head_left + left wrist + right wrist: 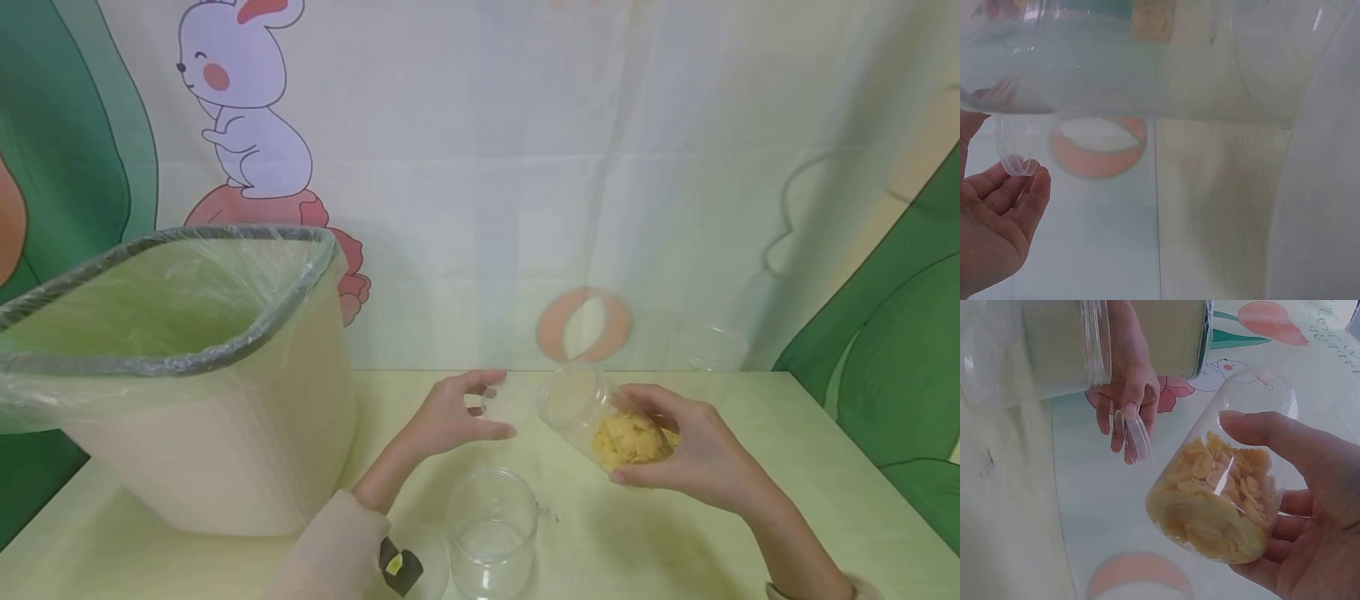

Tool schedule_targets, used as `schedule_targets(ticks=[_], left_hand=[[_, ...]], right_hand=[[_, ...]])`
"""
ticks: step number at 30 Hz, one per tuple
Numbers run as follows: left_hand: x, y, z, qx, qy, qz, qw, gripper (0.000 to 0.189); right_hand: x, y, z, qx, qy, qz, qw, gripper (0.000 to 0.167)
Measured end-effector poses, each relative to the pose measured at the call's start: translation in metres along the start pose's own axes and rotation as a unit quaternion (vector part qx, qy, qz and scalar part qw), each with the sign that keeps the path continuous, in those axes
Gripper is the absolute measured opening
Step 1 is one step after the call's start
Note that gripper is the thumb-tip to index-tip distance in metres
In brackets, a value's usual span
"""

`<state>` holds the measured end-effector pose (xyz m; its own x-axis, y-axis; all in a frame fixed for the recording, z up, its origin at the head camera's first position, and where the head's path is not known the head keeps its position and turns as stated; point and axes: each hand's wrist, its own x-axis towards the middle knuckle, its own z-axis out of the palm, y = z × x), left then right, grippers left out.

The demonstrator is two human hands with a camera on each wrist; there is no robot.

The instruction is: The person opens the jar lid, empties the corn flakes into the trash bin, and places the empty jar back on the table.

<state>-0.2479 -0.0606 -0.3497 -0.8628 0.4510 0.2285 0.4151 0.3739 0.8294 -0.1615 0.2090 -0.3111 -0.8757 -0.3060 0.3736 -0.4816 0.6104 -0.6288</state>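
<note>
My left hand [450,418] pinches a clear round lid [1138,439] on edge between thumb and fingers, above the table. In my right hand [701,454] is a clear plastic jar [573,400], tilted with its open mouth toward the upper left. Yellow corn flakes [632,439] lie in the jar's lower part, as the right wrist view [1222,481] also shows. Lid and jar are apart. Below and between the hands stands an open clear jar [491,533] with nothing visible inside; it also fills the top of the left wrist view.
A large pale bin [247,467] with a plastic liner stands at the left. By the left sleeve, a dark piece with a yellow mark [402,568] lies next to the open jar. Another clear container [705,346] shows faintly at the back right, before a printed curtain [450,167].
</note>
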Motion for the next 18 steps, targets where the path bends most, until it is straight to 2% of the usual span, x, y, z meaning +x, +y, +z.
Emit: schedule_targets(ticks=[9,18], left_hand=[[0.005,-0.010,0.004,0.016,-0.015,-0.006,0.9997,0.066],[0.010,-0.018,0.007,0.055,-0.047,-0.018,0.9972,0.067]], right_hand=[[0.001,0.001,0.002,0.000,-0.003,0.000,1.0000,0.070],[0.000,-0.001,0.003,0.004,-0.004,-0.005,1.0000,0.071]])
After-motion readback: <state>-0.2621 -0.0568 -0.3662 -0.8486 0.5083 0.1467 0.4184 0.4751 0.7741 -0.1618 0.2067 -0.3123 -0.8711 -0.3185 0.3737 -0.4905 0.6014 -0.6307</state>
